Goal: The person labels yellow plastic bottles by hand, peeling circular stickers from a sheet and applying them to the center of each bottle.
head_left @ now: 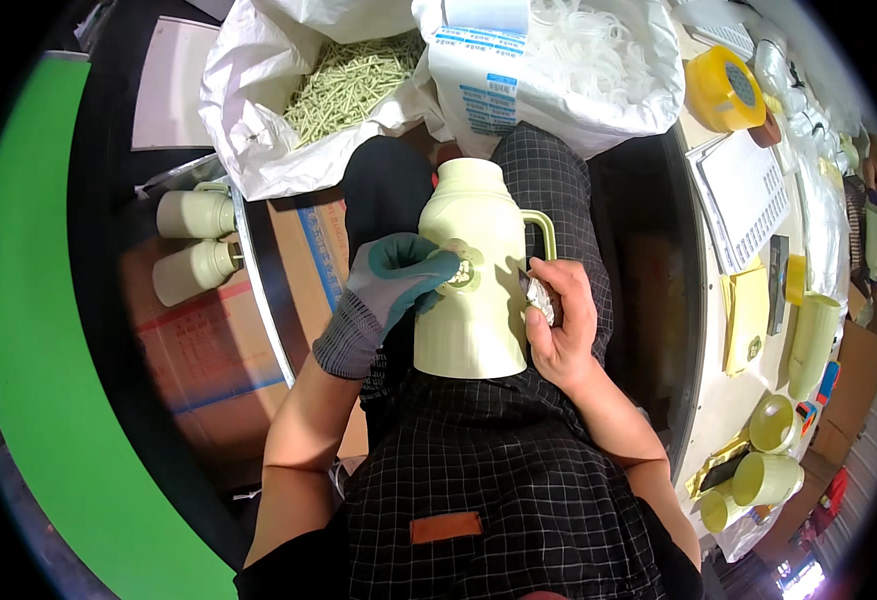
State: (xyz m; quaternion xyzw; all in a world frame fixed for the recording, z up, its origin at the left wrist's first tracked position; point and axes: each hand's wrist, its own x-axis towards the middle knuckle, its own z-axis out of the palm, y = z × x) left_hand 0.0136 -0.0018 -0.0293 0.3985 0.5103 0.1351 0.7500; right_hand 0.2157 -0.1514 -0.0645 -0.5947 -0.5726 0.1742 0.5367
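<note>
A pale green vacuum flask [478, 330] stands upright on my lap, without a lid, its handle on the right. My left hand [390, 280], in a grey and teal glove, pinches thumb and fingers together at the round emblem [466, 270] on the flask's front. Whatever is between those fingertips is too small to make out. My bare right hand [570, 325] is curled beside the flask's right side, below the handle. In it is a crumpled silvery wad [539, 298], partly covered by the fingers.
Ahead are white sacks, one with pale green sticks [353, 90], another with clear rings [588, 50]. On the left, two flasks [193, 270] lie by cardboard boxes [208, 350]. The right-hand table bears yellow tape [723, 88], papers [743, 200] and green cups [766, 480].
</note>
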